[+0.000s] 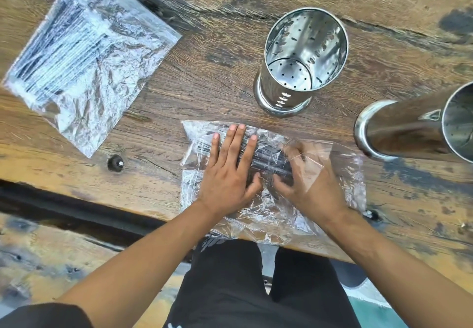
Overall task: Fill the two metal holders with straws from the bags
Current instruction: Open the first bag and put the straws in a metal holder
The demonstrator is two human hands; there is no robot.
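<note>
Head view: near bag (268,207) of dark straws (271,160) at table (204,71) edge. Left hand (230,169) flat, fingers straight, pressing bag. Right hand (307,174) inside bag, curled round straws. Far right: two holders (302,58) (409,130), empty. Far left: second bag (84,51).

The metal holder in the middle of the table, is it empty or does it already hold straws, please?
Empty: the middle holder stands upright and its perforated bottom shows bare, with no straws inside.

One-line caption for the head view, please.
Left hand presses the near straw bag flat while right hand reaches inside; both metal holders stand empty.
</note>
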